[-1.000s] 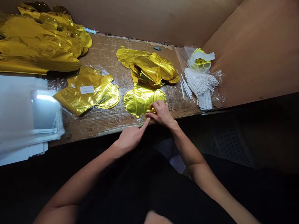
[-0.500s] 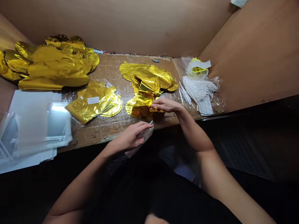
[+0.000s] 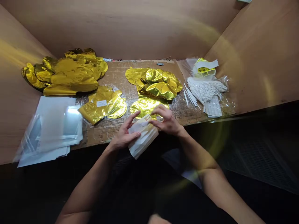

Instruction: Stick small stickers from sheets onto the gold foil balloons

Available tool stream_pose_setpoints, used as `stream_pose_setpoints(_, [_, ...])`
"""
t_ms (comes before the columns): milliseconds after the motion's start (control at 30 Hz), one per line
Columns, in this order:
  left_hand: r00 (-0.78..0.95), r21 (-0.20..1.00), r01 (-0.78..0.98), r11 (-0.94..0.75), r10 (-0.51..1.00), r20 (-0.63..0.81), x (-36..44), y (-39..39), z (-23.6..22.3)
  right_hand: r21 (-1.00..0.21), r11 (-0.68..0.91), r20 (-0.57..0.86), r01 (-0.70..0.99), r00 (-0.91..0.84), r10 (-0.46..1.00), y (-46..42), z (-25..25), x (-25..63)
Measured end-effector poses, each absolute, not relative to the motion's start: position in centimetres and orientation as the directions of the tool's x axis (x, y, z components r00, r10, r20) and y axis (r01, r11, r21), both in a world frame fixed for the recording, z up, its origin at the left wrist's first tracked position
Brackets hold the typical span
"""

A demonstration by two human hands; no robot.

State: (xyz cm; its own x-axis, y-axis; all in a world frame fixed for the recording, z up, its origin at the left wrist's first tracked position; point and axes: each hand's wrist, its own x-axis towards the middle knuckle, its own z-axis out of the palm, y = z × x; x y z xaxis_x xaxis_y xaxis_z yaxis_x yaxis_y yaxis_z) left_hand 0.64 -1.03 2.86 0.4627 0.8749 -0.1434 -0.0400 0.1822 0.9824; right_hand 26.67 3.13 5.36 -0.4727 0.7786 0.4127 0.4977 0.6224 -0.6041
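My left hand (image 3: 125,133) holds a small stack of white label sheets (image 3: 143,138) above the front edge of the table, thumb on top and index finger stretched along the side. The sheets are tilted, and small red and black print shows at their upper corner. At that same corner is my right hand (image 3: 167,119), its fingers curled and its thumb against the sheet. Just behind both hands lies a gold foil balloon (image 3: 149,105), flat on the table. More folded gold foil balloons (image 3: 161,84) are piled behind it.
At left are a large heap of gold foil balloons (image 3: 72,74), a bagged gold balloon (image 3: 105,107) with a white label, and clear plastic sleeves (image 3: 53,124). White sticks (image 3: 205,88) and a yellow-and-white tape roll (image 3: 206,67) lie at right. Cardboard walls (image 3: 140,31) enclose the table (image 3: 98,133).
My right hand has left the gold foil and come to the label sheets. My left hand has turned the sheets face up. The piled foil now lies flatter, and the view has shifted left.
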Motion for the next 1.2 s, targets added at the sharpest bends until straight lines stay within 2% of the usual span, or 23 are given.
stream_pose_setpoints(67, [0.49, 0.981, -0.034, 0.192, 0.859, -0.151, 1.1, -1.5, 2.9, -0.461, 0.704, 0.513, 0.541, -0.485, 0.708, 0.5, 4.6, 26.0])
stream_pose_setpoints(100, [0.503, 0.984, -0.024, 0.176, 0.853, -0.14, 1.4, -1.8, 2.9, -0.39, 0.728, 0.52, 0.564, -0.518, 0.679, -0.1, 4.7, 26.0])
stream_pose_setpoints(200, [0.533, 0.995, 0.036, 0.088, 0.841, -0.094, 2.1, -2.5, 3.2, -0.241, 0.754, 0.459, 0.612, -0.612, 0.644, -0.5, 5.6, 26.3])
stream_pose_setpoints(300, [0.549, 0.99, 0.128, -0.062, 0.836, -0.019, 2.7, -3.2, 3.6, -0.172, 0.757, 0.419, 0.63, -0.649, 0.635, -0.9, 6.6, 26.7])
stream_pose_setpoints(400, [0.575, 0.955, 0.193, -0.226, 0.815, 0.077, 3.0, -3.6, 3.9, -0.156, 0.782, 0.399, 0.604, -0.685, 0.609, -1.3, 6.6, 26.8])
stream_pose_setpoints(500, [0.606, 0.926, 0.239, -0.292, 0.79, 0.092, 3.0, -3.9, 4.1, -0.176, 0.806, 0.398, 0.565, -0.708, 0.583, -1.2, 6.0, 26.9])
stream_pose_setpoints(567, [0.605, 0.936, 0.23, -0.266, 0.793, 0.077, 3.1, -3.9, 4.5, -0.23, 0.801, 0.422, 0.553, -0.685, 0.594, -0.9, 5.5, 27.2])
stream_pose_setpoints(700, [0.574, 0.986, 0.137, -0.098, 0.819, 0.002, 3.3, -4.0, 5.7, -0.384, 0.753, 0.46, 0.534, -0.596, 0.658, -0.5, 5.2, 28.1])
stream_pose_setpoints(767, [0.567, 0.991, 0.12, -0.061, 0.824, -0.018, 3.4, -4.1, 6.3, -0.349, 0.779, 0.44, 0.52, -0.643, 0.627, -0.8, 5.8, 28.4])
stream_pose_setpoints(900, [0.595, 0.978, 0.17, -0.119, 0.804, -0.006, 3.4, -4.2, 6.8, -0.083, 0.849, 0.344, 0.522, -0.785, 0.516, -1.8, 7.4, 28.3])
stream_pose_setpoints(1000, [0.643, 0.948, 0.25, -0.199, 0.766, -0.009, 3.3, -4.2, 6.8, 0.027, 0.88, 0.245, 0.474, -0.857, 0.454, -2.2, 8.1, 27.9])
stream_pose_setpoints(1100, [0.692, 0.918, 0.303, -0.254, 0.722, -0.029, 3.4, -4.1, 6.9, 0.002, 0.896, 0.205, 0.445, -0.877, 0.435, -1.9, 7.8, 27.6])
stream_pose_setpoints(1200, [0.715, 0.934, 0.29, -0.209, 0.696, -0.066, 3.5, -4.1, 7.1, -0.176, 0.887, 0.268, 0.428, -0.846, 0.461, -0.8, 6.4, 27.9])
